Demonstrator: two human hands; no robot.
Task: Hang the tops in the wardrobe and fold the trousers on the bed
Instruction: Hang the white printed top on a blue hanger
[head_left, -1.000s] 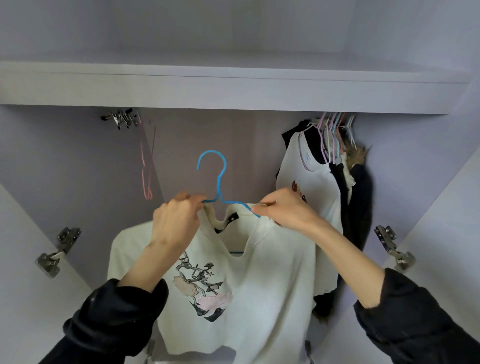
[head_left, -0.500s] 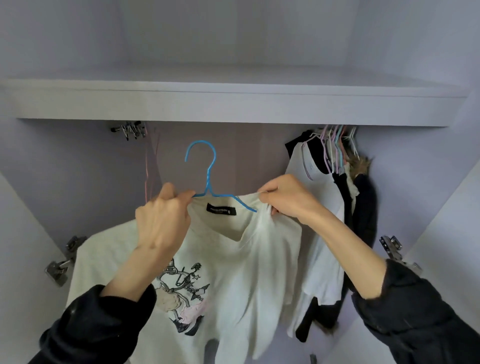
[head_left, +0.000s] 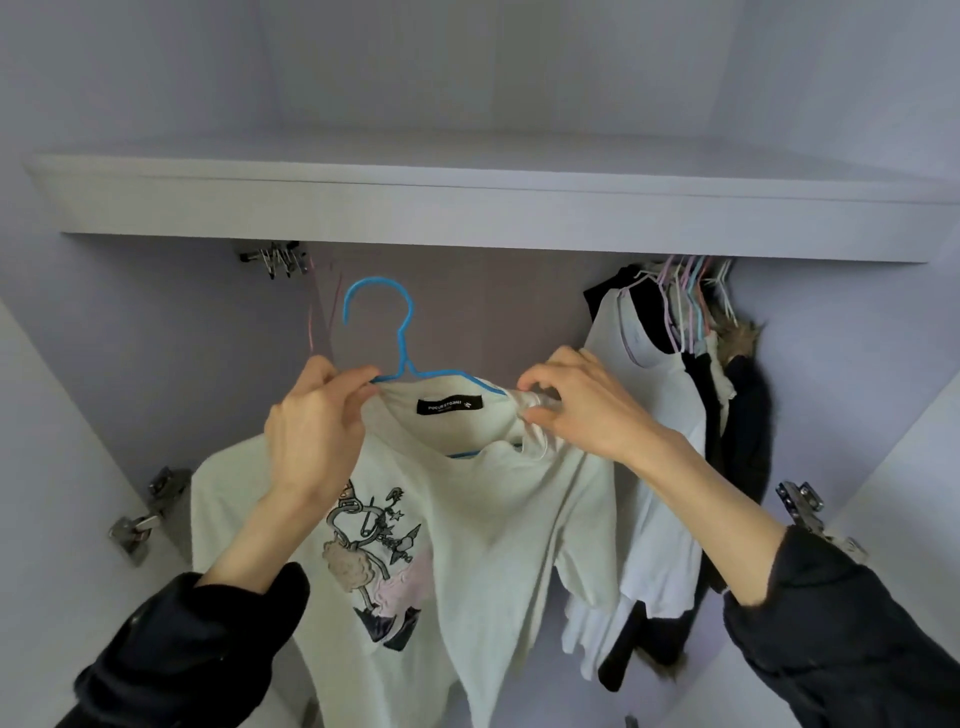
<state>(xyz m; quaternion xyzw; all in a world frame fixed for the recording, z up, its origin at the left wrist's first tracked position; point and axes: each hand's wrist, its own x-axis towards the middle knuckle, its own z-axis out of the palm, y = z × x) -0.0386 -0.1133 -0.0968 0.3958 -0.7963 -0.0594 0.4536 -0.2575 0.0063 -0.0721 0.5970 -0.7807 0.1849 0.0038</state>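
A cream T-shirt (head_left: 483, 525) with a cartoon print and a black neck label hangs on a blue hanger (head_left: 402, 343), held up inside the wardrobe. My left hand (head_left: 317, 421) pinches the collar and the hanger's left arm. My right hand (head_left: 576, 405) pinches the bunched collar at the hanger's right arm. The hanger's hook points up, free of any rail, below the shelf (head_left: 467, 208). The rail itself is hidden behind the shelf's front edge.
Several hung garments (head_left: 670, 415), white and black, crowd the right side on pastel hangers (head_left: 691, 291). A pink hanger (head_left: 319, 317) and metal clips (head_left: 275, 257) hang at upper left. Door hinges (head_left: 140, 519) flank both sides.
Both hands have lifted the shirt and hanger slightly higher. The collar now sits spread over the hanger's arms, with the neck label facing me.
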